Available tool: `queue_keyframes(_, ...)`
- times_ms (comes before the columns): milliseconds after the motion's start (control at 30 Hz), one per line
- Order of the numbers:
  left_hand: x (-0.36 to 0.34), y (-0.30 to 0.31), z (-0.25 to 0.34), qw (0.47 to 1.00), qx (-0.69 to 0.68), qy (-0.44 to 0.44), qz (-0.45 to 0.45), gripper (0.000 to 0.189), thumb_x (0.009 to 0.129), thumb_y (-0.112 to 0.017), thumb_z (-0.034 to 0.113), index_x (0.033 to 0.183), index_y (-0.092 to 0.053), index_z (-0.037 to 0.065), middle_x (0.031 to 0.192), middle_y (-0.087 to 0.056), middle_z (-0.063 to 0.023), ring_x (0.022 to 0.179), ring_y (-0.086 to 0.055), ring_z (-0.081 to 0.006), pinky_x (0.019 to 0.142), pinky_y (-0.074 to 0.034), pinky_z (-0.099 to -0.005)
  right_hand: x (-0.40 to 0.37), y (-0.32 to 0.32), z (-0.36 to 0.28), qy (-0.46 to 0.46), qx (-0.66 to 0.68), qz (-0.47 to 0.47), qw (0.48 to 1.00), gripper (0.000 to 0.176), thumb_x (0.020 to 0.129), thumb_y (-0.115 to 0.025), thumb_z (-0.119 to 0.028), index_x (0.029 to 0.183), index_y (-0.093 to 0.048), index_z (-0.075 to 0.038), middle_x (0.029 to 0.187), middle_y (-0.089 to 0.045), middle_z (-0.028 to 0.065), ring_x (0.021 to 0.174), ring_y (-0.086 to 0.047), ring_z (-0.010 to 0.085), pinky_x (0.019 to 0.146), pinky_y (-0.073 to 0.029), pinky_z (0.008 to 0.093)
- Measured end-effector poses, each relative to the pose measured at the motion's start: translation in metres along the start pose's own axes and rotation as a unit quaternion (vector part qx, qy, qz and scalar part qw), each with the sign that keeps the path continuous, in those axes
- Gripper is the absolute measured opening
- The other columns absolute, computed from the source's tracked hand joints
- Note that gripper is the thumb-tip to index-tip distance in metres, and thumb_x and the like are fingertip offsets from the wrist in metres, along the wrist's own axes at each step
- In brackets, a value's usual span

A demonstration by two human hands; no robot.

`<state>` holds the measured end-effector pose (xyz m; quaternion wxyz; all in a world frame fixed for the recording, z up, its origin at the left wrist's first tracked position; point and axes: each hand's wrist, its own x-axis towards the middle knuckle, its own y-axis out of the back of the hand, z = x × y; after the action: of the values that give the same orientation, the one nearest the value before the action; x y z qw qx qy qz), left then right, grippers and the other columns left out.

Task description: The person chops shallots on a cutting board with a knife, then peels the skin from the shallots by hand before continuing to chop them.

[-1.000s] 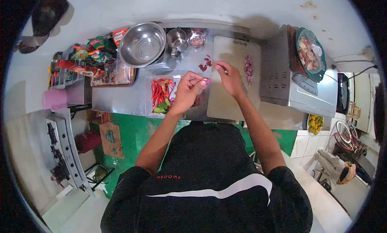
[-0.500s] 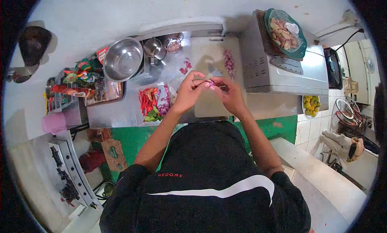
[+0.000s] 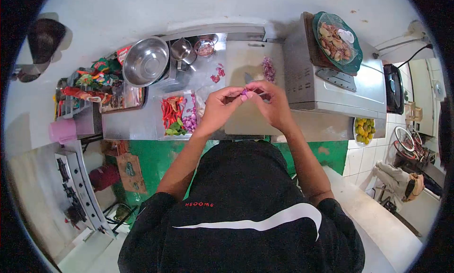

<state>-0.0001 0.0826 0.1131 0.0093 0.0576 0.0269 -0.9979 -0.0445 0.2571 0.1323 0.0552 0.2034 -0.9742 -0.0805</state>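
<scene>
Above the pale cutting board (image 3: 250,124), a small purple shallot (image 3: 245,92) is pinched between the fingertips of both hands. My left hand (image 3: 221,106) grips it from one side, and my right hand (image 3: 270,104) meets it from the other; the fingers hide most of it. Just beyond the fingertips, a knife blade (image 3: 248,78) lies on the board, its handle not visible. Chopped shallots (image 3: 268,69) form a strip along the board's right side. Reddish peels (image 3: 218,73) are scattered on the steel counter to the left.
Left of my hands, a clear tray (image 3: 160,132) holds red chilies (image 3: 171,111), green leaves (image 3: 176,128) and shallots (image 3: 190,122). A steel bowl (image 3: 145,62) and small cups stand behind. At right, a metal appliance (image 3: 302,86) carries a green plate (image 3: 353,65); citrus fruits (image 3: 364,130) sit nearby.
Both hands keep hold of the shallot while their fingers shift. My left fingers, earlier more raised and spread, are now drawn in closer around it. The view has shifted slightly.
</scene>
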Motion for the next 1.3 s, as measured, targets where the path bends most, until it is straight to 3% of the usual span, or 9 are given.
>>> queue_keyframes(67,-0.004,-0.002,0.009,1.000,0.025,0.000,0.015,0.022,0.087,-0.069,0.007,0.108,-0.068,-0.001,0.099,-0.071,-0.0055,0.089,-0.064,-0.0093,0.081,-0.051,-0.0238,0.004,0.003,-0.008,-0.058,-0.034,-0.022,0.997,0.020,0.086,-0.069,-0.010,0.104,-0.065,-0.003,0.094,-0.065,0.0040,0.086,-0.061,0.0122,0.077,-0.049,0.0283)
queue_keyframes(133,-0.006,-0.003,0.010,0.998,0.050,0.000,0.029,0.022,0.086,-0.070,0.007,0.106,-0.069,-0.001,0.100,-0.070,-0.0061,0.089,-0.064,-0.0093,0.080,-0.051,-0.0239,0.008,0.003,-0.010,-0.030,-0.033,-0.023,0.999,0.017,0.085,-0.069,-0.010,0.100,-0.066,-0.003,0.089,-0.066,0.0049,0.081,-0.062,0.0123,0.071,-0.049,0.0279)
queue_keyframes(233,-0.007,-0.004,0.003,0.997,0.031,-0.051,0.055,0.021,0.085,-0.072,0.006,0.104,-0.070,0.001,0.097,-0.070,-0.0025,0.083,-0.061,-0.0070,0.073,-0.048,-0.0212,0.011,0.003,-0.023,-0.010,-0.051,-0.030,0.998,0.013,0.085,-0.069,-0.009,0.095,-0.066,-0.003,0.084,-0.066,0.0065,0.076,-0.062,0.0130,0.065,-0.049,0.0277)
queue_keyframes(300,-0.006,0.000,0.002,0.979,0.135,-0.132,0.070,0.022,0.082,-0.073,0.004,0.103,-0.071,0.002,0.092,-0.069,-0.0028,0.077,-0.059,-0.0069,0.068,-0.047,-0.0213,0.011,0.004,-0.026,-0.018,-0.070,-0.035,0.997,0.012,0.085,-0.068,-0.009,0.095,-0.065,-0.003,0.084,-0.066,0.0073,0.075,-0.062,0.0137,0.065,-0.049,0.0279)
queue_keyframes(400,-0.007,-0.002,0.007,0.971,0.158,-0.160,0.076,0.023,0.079,-0.074,0.003,0.102,-0.071,0.002,0.090,-0.068,-0.0038,0.076,-0.058,-0.0076,0.066,-0.046,-0.0217,0.011,0.006,-0.026,-0.013,-0.074,-0.049,0.996,0.015,0.086,-0.068,-0.010,0.098,-0.062,-0.003,0.090,-0.065,0.0045,0.083,-0.061,0.0129,0.073,-0.049,0.0288)
queue_keyframes(467,-0.009,-0.005,0.014,0.971,0.161,-0.159,0.079,0.026,0.078,-0.074,0.002,0.103,-0.071,0.003,0.090,-0.069,-0.0061,0.076,-0.060,-0.0104,0.069,-0.048,-0.0238,0.011,0.008,-0.028,0.077,-0.126,-0.039,0.988,0.013,0.087,-0.066,-0.008,0.096,-0.059,-0.002,0.084,-0.064,0.0089,0.075,-0.063,0.0177,0.065,-0.050,0.0294)
queue_keyframes(667,-0.009,-0.011,0.024,0.966,0.173,-0.174,0.081,0.028,0.075,-0.073,0.000,0.103,-0.072,0.004,0.092,-0.070,-0.0086,0.077,-0.063,-0.0146,0.073,-0.050,-0.0267,0.006,0.006,-0.025,0.028,-0.058,-0.020,0.998,0.016,0.086,-0.068,-0.008,0.096,-0.058,-0.002,0.085,-0.065,0.0104,0.077,-0.065,0.0187,0.067,-0.052,0.0309)
queue_keyframes(1000,-0.008,-0.010,0.024,0.953,0.201,-0.211,0.089,0.030,0.074,-0.074,0.001,0.104,-0.071,0.003,0.095,-0.069,-0.0108,0.080,-0.064,-0.0174,0.074,-0.052,-0.0276,0.008,0.008,-0.027,0.034,-0.060,-0.019,0.997,0.013,0.086,-0.068,-0.008,0.093,-0.059,-0.001,0.084,-0.066,0.0106,0.076,-0.064,0.0179,0.067,-0.052,0.0295)
queue_keyframes(1300,-0.011,-0.015,0.028,0.968,0.151,-0.166,0.111,0.025,0.077,-0.074,0.001,0.102,-0.071,0.002,0.088,-0.070,-0.0080,0.079,-0.064,-0.0125,0.073,-0.051,-0.0251,0.007,0.004,-0.024,0.139,-0.122,-0.002,0.983,0.011,0.087,-0.061,-0.003,0.094,-0.052,-0.001,0.080,-0.059,0.0163,0.072,-0.058,0.0345,0.067,-0.047,0.0369)
